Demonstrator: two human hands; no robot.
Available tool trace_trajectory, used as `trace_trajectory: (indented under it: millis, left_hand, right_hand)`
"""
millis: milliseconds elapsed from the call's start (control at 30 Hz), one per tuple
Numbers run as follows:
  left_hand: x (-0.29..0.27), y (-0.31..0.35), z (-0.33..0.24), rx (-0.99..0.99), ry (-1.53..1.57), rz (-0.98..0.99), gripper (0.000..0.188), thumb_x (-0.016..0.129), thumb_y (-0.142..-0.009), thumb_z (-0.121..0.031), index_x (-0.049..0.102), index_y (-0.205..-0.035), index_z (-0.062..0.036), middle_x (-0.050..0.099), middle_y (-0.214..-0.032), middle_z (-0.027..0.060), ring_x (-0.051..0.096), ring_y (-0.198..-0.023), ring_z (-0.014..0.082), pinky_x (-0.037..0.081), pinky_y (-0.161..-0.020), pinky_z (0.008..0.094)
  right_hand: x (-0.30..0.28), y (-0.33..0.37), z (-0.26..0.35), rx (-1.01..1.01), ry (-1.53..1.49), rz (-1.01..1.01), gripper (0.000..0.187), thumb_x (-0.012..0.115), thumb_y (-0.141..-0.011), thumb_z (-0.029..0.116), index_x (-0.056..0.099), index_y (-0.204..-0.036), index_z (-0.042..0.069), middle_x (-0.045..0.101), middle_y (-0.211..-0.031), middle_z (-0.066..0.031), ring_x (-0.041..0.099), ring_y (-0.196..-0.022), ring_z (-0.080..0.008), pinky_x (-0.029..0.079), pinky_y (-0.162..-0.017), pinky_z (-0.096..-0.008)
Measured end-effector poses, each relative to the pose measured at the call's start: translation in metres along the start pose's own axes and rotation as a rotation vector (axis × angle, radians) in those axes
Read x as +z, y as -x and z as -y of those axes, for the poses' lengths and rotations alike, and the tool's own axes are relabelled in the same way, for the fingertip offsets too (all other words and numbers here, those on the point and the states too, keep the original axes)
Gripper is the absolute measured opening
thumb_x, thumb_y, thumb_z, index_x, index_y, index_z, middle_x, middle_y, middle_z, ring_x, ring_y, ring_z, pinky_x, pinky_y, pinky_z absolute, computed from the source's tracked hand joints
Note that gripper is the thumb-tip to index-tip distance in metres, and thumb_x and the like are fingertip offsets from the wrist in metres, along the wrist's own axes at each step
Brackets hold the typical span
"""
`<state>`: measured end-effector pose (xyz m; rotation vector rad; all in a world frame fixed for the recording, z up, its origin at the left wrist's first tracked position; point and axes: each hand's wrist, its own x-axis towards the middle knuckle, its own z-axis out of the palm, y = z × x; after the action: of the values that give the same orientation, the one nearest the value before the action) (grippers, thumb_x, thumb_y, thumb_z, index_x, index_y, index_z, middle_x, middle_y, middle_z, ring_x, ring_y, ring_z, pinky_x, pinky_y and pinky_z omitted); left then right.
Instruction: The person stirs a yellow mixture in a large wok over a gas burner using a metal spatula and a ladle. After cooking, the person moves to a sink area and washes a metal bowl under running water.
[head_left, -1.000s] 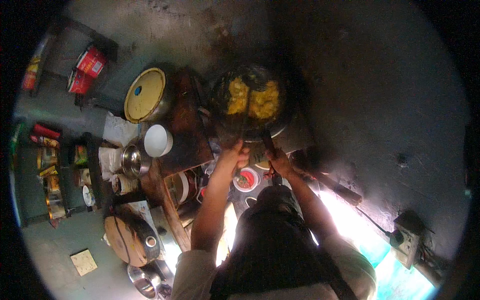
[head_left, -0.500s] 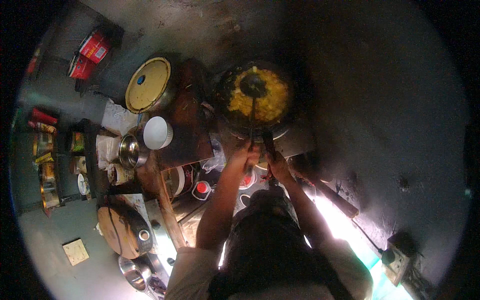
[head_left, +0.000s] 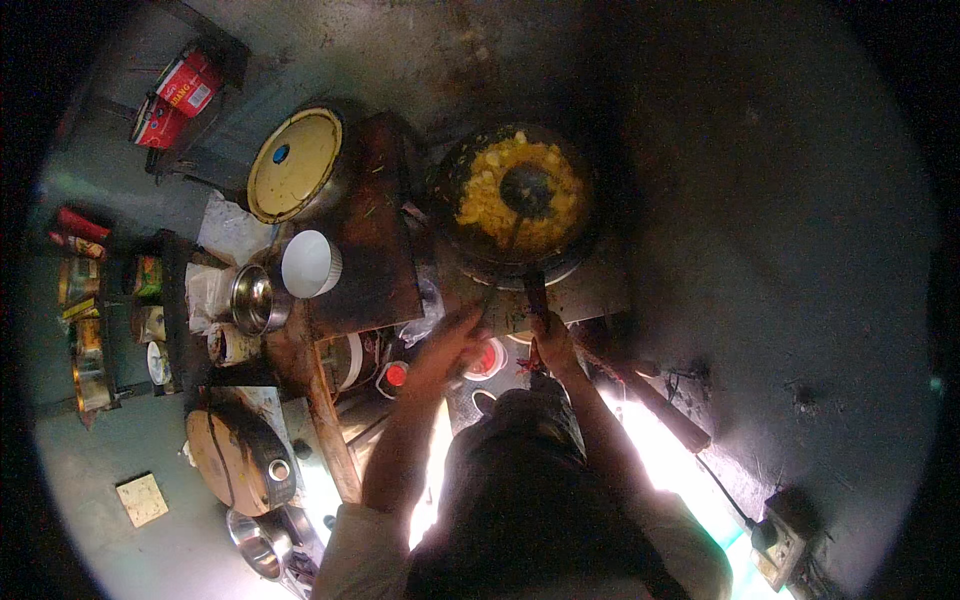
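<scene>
A dark wok (head_left: 460, 243) stands at the upper middle, holding yellow chunks of food (head_left: 483, 203), perhaps potato or egg. On top of the food rests the dark round head of a ladle (head_left: 526, 190), its long handle running down toward me. My left hand (head_left: 458, 342) is closed around the lower end of that handle, slightly blurred. Closed on the wok's own dark handle is my right hand (head_left: 553, 343), just right of the left one.
Left of the wok, a dark wooden table (head_left: 370, 290) bears a white bowl (head_left: 311, 264), a steel bowl (head_left: 257, 300) and a pot with a yellowish lid (head_left: 294, 165). A round wooden board (head_left: 225, 462) stands lower left. A bare wall (head_left: 770, 250) rises on the right.
The ladle's head has moved right and slightly nearer to me within the wok. My left hand has shifted left and down with its handle. My right hand stays on the wok's handle.
</scene>
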<state>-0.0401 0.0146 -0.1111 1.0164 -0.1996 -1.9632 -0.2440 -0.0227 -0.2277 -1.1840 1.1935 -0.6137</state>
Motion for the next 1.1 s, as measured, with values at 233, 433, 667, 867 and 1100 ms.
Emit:
trace_trajectory:
  millis: [233, 433, 667, 867, 1100]
  left_hand:
    - [-0.015, -0.012, -0.045, 0.707, -1.687, -0.692, 0.048, 0.051, -0.080, -0.011, 0.039, -0.127, -0.0110, 0.054, -0.063, 0.0186, 0.051, -0.050, 0.0300, 0.042, -0.048, 0.0414]
    - [0.008, -0.060, -0.021, 0.601, -1.827, -0.747, 0.061, 0.051, -0.075, -0.006, 0.031, -0.132, -0.0112, 0.057, -0.069, 0.0232, 0.057, -0.060, 0.0372, 0.046, -0.056, 0.0457]
    - [0.012, 0.048, -0.055, 0.367, -1.999, -0.603, 0.067, 0.050, -0.075, -0.005, 0.026, -0.135, -0.0188, 0.058, -0.073, 0.0249, 0.059, -0.063, 0.0364, 0.047, -0.055, 0.0450]
    - [-0.017, -0.060, -0.016, 0.720, -1.979, -0.726, 0.066, 0.047, -0.074, -0.001, 0.026, -0.135, -0.0189, 0.056, -0.066, 0.0246, 0.058, -0.059, 0.0371, 0.046, -0.050, 0.0448]
    - [-0.041, 0.049, -0.057, 0.232, -2.275, -0.647, 0.069, 0.046, -0.077, -0.004, 0.017, -0.137, -0.0237, 0.057, -0.081, 0.0227, 0.059, -0.062, 0.0370, 0.050, -0.054, 0.0431]
  right_hand:
    - [-0.004, -0.015, -0.045, -0.316, 0.264, -0.005, 0.031, 0.048, -0.085, 0.029, 0.044, -0.096, 0.000, 0.049, -0.061, -0.0114, 0.049, -0.048, -0.0199, 0.041, -0.040, -0.0321]
    - [0.000, 0.009, 0.040, 0.158, 0.052, 0.068, 0.026, 0.048, -0.083, 0.022, 0.045, -0.096, 0.000, 0.049, -0.071, -0.0163, 0.051, -0.059, -0.0252, 0.043, -0.047, -0.0371]
    - [-0.005, -0.022, -0.052, -0.362, 0.197, -0.019, 0.032, 0.048, -0.088, 0.033, 0.042, -0.089, 0.001, 0.045, -0.046, -0.0046, 0.045, -0.034, -0.0138, 0.037, -0.033, -0.0287]
    - [0.005, -0.013, -0.024, -0.389, 0.202, 0.009, 0.037, 0.047, -0.087, 0.037, 0.044, -0.083, 0.001, 0.047, -0.049, -0.0053, 0.048, -0.036, -0.0146, 0.039, -0.034, -0.0288]
    - [-0.005, -0.004, -0.007, -0.190, 0.098, 0.003, 0.040, 0.049, -0.085, 0.042, 0.044, -0.082, 0.003, 0.046, -0.050, -0.0054, 0.047, -0.036, -0.0148, 0.038, -0.034, -0.0286]
